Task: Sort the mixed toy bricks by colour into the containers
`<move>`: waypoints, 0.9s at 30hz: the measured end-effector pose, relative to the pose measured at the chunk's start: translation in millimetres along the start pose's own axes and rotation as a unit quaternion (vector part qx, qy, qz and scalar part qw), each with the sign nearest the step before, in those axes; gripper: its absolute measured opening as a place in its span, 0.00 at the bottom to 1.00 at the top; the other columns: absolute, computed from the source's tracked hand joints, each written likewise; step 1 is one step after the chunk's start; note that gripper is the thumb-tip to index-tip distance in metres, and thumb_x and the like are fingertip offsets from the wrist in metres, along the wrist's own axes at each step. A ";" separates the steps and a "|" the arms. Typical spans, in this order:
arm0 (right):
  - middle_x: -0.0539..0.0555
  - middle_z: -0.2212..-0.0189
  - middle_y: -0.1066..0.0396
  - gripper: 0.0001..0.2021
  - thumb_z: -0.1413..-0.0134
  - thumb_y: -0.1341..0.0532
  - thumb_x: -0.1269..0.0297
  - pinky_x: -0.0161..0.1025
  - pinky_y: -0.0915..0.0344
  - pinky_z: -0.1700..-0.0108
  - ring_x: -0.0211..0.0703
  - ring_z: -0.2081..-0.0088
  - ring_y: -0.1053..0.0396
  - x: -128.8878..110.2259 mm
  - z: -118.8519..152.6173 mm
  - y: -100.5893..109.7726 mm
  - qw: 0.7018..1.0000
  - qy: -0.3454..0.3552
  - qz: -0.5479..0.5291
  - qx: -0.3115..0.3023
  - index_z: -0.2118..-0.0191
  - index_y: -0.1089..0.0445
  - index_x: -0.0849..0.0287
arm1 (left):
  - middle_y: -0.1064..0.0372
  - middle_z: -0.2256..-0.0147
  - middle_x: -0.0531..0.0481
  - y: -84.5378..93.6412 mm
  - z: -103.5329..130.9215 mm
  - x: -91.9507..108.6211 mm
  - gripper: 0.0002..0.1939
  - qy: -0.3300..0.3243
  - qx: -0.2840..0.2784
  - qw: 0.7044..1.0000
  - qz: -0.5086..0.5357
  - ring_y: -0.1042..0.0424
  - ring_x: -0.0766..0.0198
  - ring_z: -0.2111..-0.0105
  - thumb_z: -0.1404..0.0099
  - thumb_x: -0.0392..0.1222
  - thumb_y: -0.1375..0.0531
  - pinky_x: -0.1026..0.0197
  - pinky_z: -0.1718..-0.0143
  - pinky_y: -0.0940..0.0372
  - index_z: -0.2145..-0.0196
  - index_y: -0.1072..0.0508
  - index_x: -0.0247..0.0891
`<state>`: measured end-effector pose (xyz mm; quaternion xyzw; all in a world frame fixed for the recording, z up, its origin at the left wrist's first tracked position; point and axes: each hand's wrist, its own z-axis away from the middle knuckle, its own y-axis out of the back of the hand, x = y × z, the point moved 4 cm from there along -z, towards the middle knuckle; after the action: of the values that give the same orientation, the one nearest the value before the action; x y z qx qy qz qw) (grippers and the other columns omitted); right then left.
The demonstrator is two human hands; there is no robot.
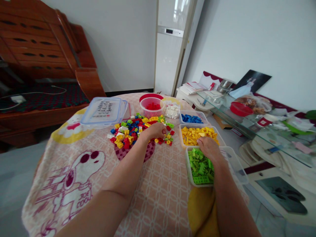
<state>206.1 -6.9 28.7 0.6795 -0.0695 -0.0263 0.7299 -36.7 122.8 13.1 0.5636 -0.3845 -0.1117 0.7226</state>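
Observation:
My left hand [158, 130] is over the right side of a loose pile of mixed toy building bricks [133, 130]. Its fingers are curled together, and whatever they may hold is hidden. Over the clear box of yellow bricks [189, 135] is my right hand [208, 148], fingers drawn in, with a pale yellow brick [201, 134] at its fingertips. My right wrist passes above the box of green bricks [199, 166]. Farther back sit a box of blue bricks [191, 118], a heap of white bricks [172, 111] and a round tub [151, 112] with red bricks.
Clear lids with blue rims [101, 111] lie stacked at the table's back left. A patterned plush cloth [163, 187] covers the table. To the right stands a glass-topped table [261, 135] with a red bowl [241, 109] and bags. A wooden bench [49, 59] is at left.

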 end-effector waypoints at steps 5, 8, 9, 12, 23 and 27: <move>0.63 0.54 0.21 0.20 0.28 0.52 0.63 0.37 0.39 0.52 0.47 0.53 0.26 0.4 0.0 -0.5 1.000 0.004 -0.002 0.003 0.56 0.22 0.63 | 0.23 0.73 0.48 3.1 0.0 -1.5 0.07 -0.007 0.030 0.999 -0.009 0.29 0.63 0.73 0.43 0.36 0.38 0.64 0.69 0.40 0.71 0.18 0.36; 0.63 0.55 0.21 0.20 0.28 0.52 0.63 0.37 0.39 0.52 0.47 0.54 0.26 0.8 -0.2 -0.6 1.000 0.004 -0.006 0.002 0.56 0.22 0.62 | 0.23 0.72 0.48 7.8 -2.2 -1.3 0.09 0.003 0.073 0.997 -0.010 0.28 0.62 0.71 0.43 0.35 0.39 0.64 0.67 0.38 0.69 0.18 0.35; 0.63 0.55 0.21 0.20 0.28 0.52 0.63 0.37 0.39 0.52 0.47 0.54 0.26 0.9 -0.4 -0.6 1.000 0.003 -0.007 0.001 0.56 0.22 0.62 | 0.23 0.71 0.48 9.6 -2.8 0.5 0.09 0.006 0.091 0.996 -0.004 0.27 0.62 0.71 0.43 0.35 0.39 0.64 0.66 0.37 0.68 0.18 0.35; 0.63 0.54 0.21 0.20 0.28 0.52 0.63 0.37 0.39 0.51 0.47 0.53 0.26 0.7 -0.7 -0.7 1.000 0.002 -0.009 -0.002 0.56 0.22 0.62 | 0.21 0.69 0.47 12.7 -4.0 12.7 0.11 -0.006 0.126 0.991 0.037 0.26 0.62 0.69 0.41 0.36 0.38 0.64 0.65 0.35 0.63 0.18 0.33; 0.63 0.54 0.22 0.20 0.28 0.52 0.63 0.38 0.39 0.50 0.48 0.53 0.26 1.5 -1.1 -3.5 1.000 0.008 0.001 0.006 0.56 0.23 0.63 | 0.20 0.62 0.47 -5.4 -6.8 75.9 0.12 -0.123 0.163 0.971 0.126 0.25 0.66 0.68 0.37 0.34 0.37 0.65 0.61 0.31 0.56 0.20 0.35; 0.63 0.55 0.21 0.20 0.28 0.52 0.63 0.37 0.39 0.51 0.47 0.53 0.26 2.4 -2.2 -4.1 1.000 0.005 -0.001 0.007 0.56 0.23 0.62 | 0.20 0.59 0.47 -10.7 -4.9 89.2 0.12 -0.141 0.159 0.969 0.126 0.24 0.65 0.65 0.37 0.33 0.36 0.65 0.57 0.31 0.55 0.20 0.36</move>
<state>208.9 -5.3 24.6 0.6845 -0.0659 -0.0231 0.7256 30.1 69.7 41.5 0.5966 -0.5636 -0.0354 0.5702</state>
